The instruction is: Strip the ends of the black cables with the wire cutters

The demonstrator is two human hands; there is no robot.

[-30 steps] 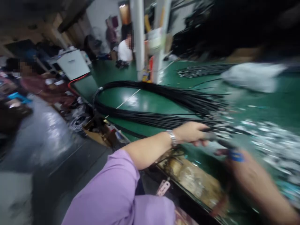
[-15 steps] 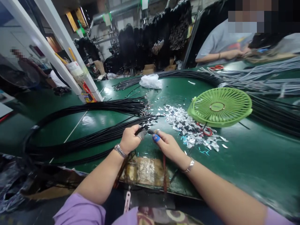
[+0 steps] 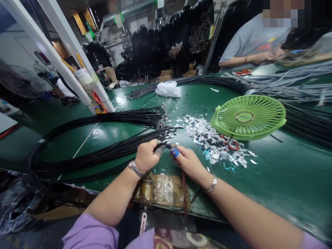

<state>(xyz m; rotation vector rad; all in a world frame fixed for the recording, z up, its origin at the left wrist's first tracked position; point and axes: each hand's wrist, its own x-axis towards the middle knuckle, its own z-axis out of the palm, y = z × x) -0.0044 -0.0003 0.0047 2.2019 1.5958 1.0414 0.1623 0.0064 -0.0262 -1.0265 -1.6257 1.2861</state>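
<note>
My left hand (image 3: 146, 155) is closed around the end of a thin black cable (image 3: 163, 145), a grey cot on its thumb and a watch on the wrist. My right hand (image 3: 187, 160), blue tape on its thumb, pinches the cable's tip right beside the left thumb. Both rest on the green table (image 3: 259, 173) near its front edge. A long looped bundle of black cables (image 3: 103, 152) runs off to the left from my hands. A heap of small silver scraps (image 3: 210, 140) lies just to the right.
A green fan (image 3: 247, 117) lies face up right of the scraps. A white plastic bag (image 3: 168, 89) and more black and grey cable bundles (image 3: 293, 86) lie further back. A person in a grey shirt (image 3: 249, 41) works at the far right. White posts (image 3: 75, 52) stand at the left.
A second ago the view pointed left and was blurred; it swung right onto the table. In the last half second my hands shifted slightly, staying together on the cable end.
</note>
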